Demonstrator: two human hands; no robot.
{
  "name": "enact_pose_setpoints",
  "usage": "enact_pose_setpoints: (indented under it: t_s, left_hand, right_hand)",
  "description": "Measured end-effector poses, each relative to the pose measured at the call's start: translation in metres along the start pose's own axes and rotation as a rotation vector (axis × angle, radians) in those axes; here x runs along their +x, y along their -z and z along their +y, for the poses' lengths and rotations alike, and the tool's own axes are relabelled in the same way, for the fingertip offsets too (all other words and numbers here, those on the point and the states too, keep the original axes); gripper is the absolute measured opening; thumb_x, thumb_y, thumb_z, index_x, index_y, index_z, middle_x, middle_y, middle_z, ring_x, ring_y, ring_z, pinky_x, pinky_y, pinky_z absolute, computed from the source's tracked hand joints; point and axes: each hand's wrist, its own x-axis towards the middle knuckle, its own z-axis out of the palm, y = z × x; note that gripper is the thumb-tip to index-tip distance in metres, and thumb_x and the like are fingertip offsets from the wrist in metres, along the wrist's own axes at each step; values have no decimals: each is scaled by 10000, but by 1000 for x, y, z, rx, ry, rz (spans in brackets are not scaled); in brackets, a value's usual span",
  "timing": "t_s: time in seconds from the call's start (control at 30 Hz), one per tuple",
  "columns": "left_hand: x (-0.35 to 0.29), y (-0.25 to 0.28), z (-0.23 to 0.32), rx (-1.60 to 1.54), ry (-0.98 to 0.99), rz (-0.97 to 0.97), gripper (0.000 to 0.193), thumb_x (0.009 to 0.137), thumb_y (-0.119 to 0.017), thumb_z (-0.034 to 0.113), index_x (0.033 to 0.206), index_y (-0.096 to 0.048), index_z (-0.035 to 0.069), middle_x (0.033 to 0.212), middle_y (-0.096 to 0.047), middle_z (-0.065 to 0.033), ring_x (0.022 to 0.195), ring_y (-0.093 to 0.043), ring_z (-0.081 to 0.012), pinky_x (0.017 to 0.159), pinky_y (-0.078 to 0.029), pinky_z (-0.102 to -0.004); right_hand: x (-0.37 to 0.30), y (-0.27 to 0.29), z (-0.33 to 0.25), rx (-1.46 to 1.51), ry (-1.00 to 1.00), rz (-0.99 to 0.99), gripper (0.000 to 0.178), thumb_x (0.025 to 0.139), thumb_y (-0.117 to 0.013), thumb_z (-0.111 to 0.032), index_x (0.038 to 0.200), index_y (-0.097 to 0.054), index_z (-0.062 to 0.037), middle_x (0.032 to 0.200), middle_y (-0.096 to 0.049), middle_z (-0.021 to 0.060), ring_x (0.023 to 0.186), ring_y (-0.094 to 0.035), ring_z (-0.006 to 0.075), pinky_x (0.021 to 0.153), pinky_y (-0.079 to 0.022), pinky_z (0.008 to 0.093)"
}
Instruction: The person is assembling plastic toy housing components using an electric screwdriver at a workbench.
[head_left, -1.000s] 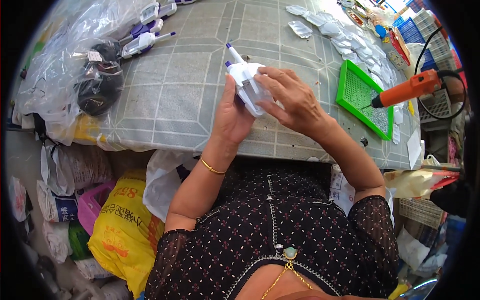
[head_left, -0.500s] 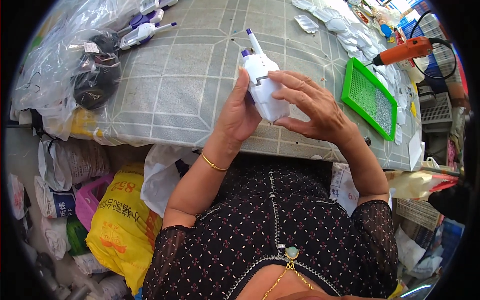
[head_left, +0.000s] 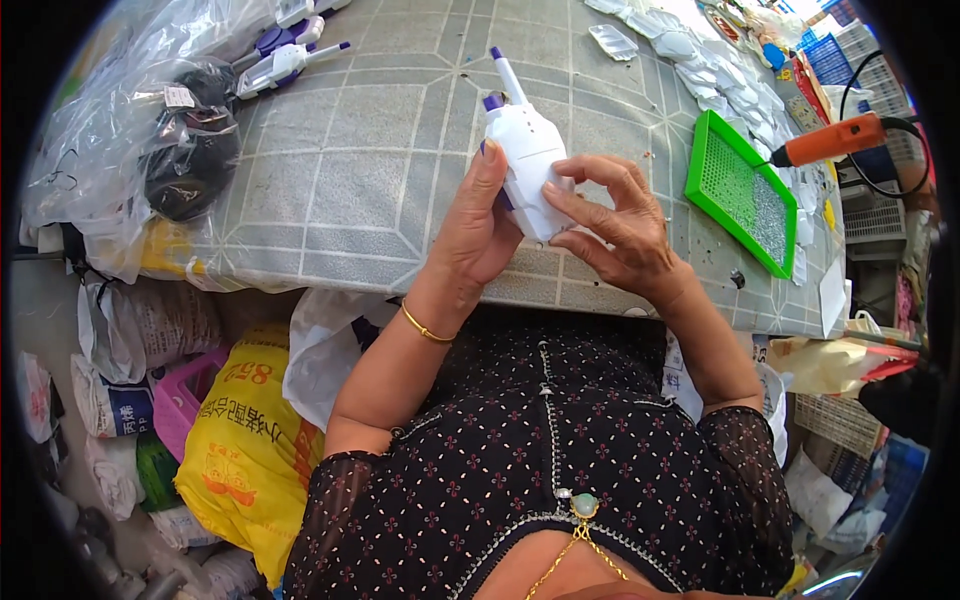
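Note:
A white toy walkie-talkie [head_left: 527, 145] with a purple-tipped antenna is held above the near edge of the table. My left hand [head_left: 474, 215] is closed around its left side, with the thumb up along the edge. My right hand [head_left: 625, 218] grips the lower right, fingertips pressing on the white cover and thumb at the bottom end. The cover lies flush against the body, with a thin seam across it. The underside of the toy is hidden from me.
A green mesh tray [head_left: 752, 250] of small silvery parts sits to the right, an orange electric screwdriver [head_left: 830, 140] hanging over it. White plastic shells [head_left: 690, 65] are piled behind. More walkie-talkies [head_left: 275, 70] and clear plastic bags [head_left: 100, 150] lie at the left.
The gap between cover and body on the walkie-talkie has closed. My right-hand fingers have shifted down on the cover. The hanging screwdriver has swung right and slightly down.

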Motion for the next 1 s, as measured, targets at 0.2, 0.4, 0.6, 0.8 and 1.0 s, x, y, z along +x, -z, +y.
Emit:
enact_pose_setpoints:
  t_s: [0.2, 0.4, 0.6, 0.8, 1.0]
  left_hand:
    - [-1, 2, 0, 13, -10, 37, 635, 1029, -590, 501, 1495, -436, 97, 1348, -601, -92, 1243, -602, -231, 1063, -520, -423]
    - [7, -8, -3, 7, -55, -5, 660, 1047, -565, 479, 1545, -383, 86, 1496, -522, -95, 1355, -533, -250, 1150, -447, -443]
    - [-12, -12, 2, 710, 143, 105, 426, 1074, -583, 338, 1371, -561, 34, 1254, -674, -89, 1153, -644, -210, 1013, -526, -432]
    - [-26, -57, 2, 1900, -571, -341, 604, 914, -766, 366, 1366, -583, 11, 1250, -686, -178, 1145, -660, -324, 990, -510, -473]
    - [43, -32, -18, 2118, -533, -571, 700, 822, -807, 365, 1361, -583, -23, 1354, -602, -242, 1246, -573, -409, 1071, -426, -505]
  right_hand:
    - [-3, -9, 2, -43, 32, 30, 517, 863, -778, -260, 1348, -673, -117, 1399, -597, 158, 1237, -587, 340, 1013, -483, 453]
    - [0, 1, -17, -171, -181, 88, 749, 763, -849, -305, 1430, -572, -103, 1422, -556, 192, 1277, -564, 347, 1064, -413, 459]
    - [-24, 6, 12, 82, -322, 199, 658, 806, -821, -131, 1405, -555, -85, 1462, -535, 222, 1308, -545, 420, 1079, -465, 485]
    - [-76, 35, 44, 274, -331, -71, 574, 798, -809, -104, 1326, -588, -61, 1492, -519, 194, 1324, -532, 400, 1109, -441, 475]
    - [-77, 62, 22, -221, -152, 243, 421, 779, -769, -42, 1179, -642, -74, 1218, -658, 163, 1109, -653, 322, 948, -517, 427]
